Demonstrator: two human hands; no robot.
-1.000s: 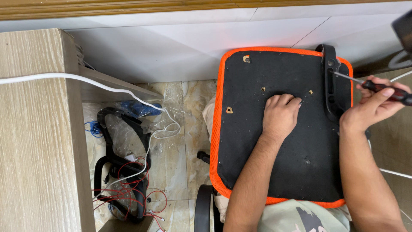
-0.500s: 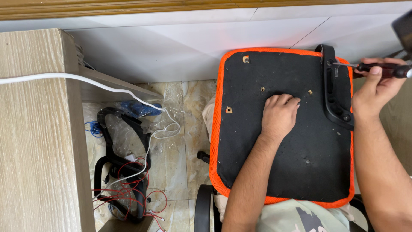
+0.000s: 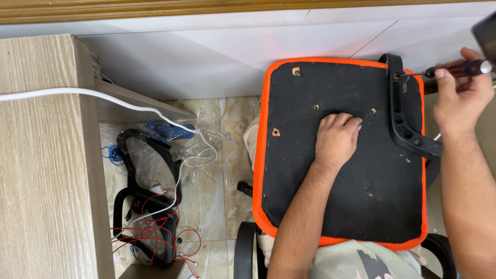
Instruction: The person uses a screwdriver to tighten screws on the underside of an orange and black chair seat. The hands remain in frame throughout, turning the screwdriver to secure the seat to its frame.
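Note:
An upturned chair seat (image 3: 351, 206), black underneath with an orange mesh rim, lies across my lap. My left hand (image 3: 338, 139) presses palm down on its middle, fingers slightly curled, holding nothing. A black plastic armrest bracket (image 3: 399, 111) runs along the seat's right edge. My right hand (image 3: 462, 95) is shut on a screwdriver (image 3: 454, 69) with a dark red and black handle. Its metal tip meets the screw at the bracket's top end.
A light wooden desk panel (image 3: 41, 175) fills the left, with a white cable (image 3: 93, 94) running over it. On the tiled floor lie black chair parts (image 3: 147, 155) in clear plastic, tangled red wires (image 3: 155, 232) and a castor wheel (image 3: 245, 256). White wall behind.
My right hand has risen and swung the screwdriver from a slant to nearly level, tip on the bracket's top screw. The bracket's lower end has shifted outward to the right. My left hand has stayed put.

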